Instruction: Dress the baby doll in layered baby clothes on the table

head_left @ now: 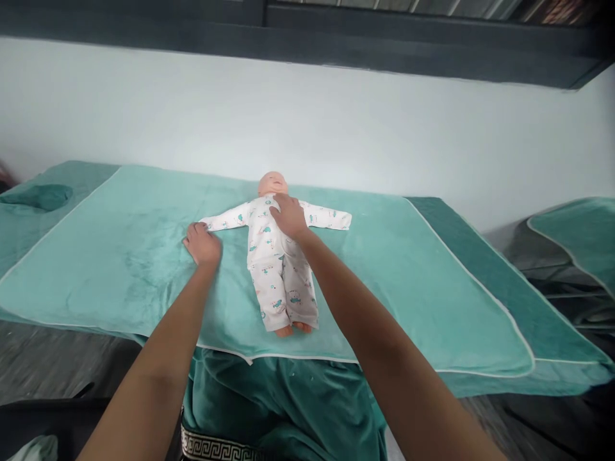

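A baby doll (pixel 275 269) in a white patterned sleepsuit lies on its back, arms spread, on a light teal towel (pixel 120 256). My right hand (pixel 289 216) rests on the doll's chest just below its head (pixel 272 184), fingers flat and a little apart. My left hand (pixel 202 244) sits on the towel at the end of the doll's left-side sleeve (pixel 225 220). Its fingers are curled at the sleeve cuff, and I cannot make out whether they grip it.
The towel covers a bed with a darker teal sheet (pixel 456 224) against a white wall (pixel 336 115). A dark teal pillow (pixel 41 195) lies at the far left. A second teal-covered bed (pixel 576 230) stands at the right.
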A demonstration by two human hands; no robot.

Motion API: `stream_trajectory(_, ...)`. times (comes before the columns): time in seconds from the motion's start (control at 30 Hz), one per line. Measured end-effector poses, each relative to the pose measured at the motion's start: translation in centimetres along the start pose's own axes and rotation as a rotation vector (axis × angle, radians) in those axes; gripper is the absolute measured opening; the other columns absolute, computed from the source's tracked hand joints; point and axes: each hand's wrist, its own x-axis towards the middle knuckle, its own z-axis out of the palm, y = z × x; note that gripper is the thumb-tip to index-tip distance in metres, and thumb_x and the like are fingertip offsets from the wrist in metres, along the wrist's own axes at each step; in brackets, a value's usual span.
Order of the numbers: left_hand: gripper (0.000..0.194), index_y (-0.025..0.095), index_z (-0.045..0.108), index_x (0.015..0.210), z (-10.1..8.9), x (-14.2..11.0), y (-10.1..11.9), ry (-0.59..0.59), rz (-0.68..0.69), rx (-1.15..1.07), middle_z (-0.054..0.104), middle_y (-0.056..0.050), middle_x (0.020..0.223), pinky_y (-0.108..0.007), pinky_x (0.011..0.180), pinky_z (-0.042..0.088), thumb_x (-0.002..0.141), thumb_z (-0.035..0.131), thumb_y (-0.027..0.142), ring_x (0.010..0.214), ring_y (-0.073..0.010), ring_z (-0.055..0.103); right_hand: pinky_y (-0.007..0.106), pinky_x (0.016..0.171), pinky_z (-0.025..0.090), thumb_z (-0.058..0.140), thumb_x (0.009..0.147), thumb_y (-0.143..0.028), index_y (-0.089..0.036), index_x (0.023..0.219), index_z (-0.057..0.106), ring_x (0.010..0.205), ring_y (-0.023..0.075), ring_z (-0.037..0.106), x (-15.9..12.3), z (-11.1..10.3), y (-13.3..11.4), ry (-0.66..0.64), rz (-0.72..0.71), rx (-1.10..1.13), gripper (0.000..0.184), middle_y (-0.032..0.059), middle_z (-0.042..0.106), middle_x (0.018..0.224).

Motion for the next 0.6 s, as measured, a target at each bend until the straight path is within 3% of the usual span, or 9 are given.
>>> stream_trajectory(0.13,0.033,0.019,0.056,0.116,-0.1,0.0,0.1,-0.003,-0.001,0.003,0.059,-0.015,0.126,-0.048,0.101,0.036,0.086,0.045,0.011,0.122,-0.0332,0.052,0.057,0.115,0.033,0.053,0.090,-0.031,-0.026,0.131,0.061,0.137,0.0342,0.040,0.1,0.1,1.4,-0.027,-0.002,0.196,0.042,0.0045,0.054,0.148)
stream_trajectory(0.27,0.032,0.019,0.057,0.115,-0.2,0.0,0.2,-0.022,-0.004,0.006,0.059,-0.016,0.126,-0.049,0.101,0.036,0.087,0.045,0.011,0.122,-0.0334,0.052,0.052,0.115,0.035,0.055,0.090,-0.037,-0.023,0.133,0.057,0.135,0.0312,0.042,-0.7,0.8,2.1,0.113,0.017,0.310,0.045,0.0078,0.055,0.144)
stream_trajectory(0.4,0.031,0.019,0.057,0.114,-0.2,0.1,0.2,-0.007,0.005,0.010,0.058,-0.015,0.128,-0.048,0.101,0.036,0.086,0.046,0.011,0.123,-0.0326,0.052,0.048,0.110,0.040,0.060,0.087,-0.040,-0.020,0.128,0.056,0.126,0.0300,0.048,-1.5,1.3,2.1,0.222,0.057,0.331,0.045,0.0121,0.057,0.132)
stream_trajectory(0.6,0.031,0.019,0.057,0.114,0.1,0.1,0.0,0.002,0.017,0.041,0.059,-0.015,0.126,-0.048,0.099,0.037,0.086,0.047,0.010,0.120,-0.0325,0.053,0.046,0.108,0.040,0.058,0.089,-0.037,-0.021,0.117,0.061,0.120,0.0296,0.049,-1.5,1.2,2.0,0.226,0.034,0.303,0.033,0.0100,0.058,0.125)
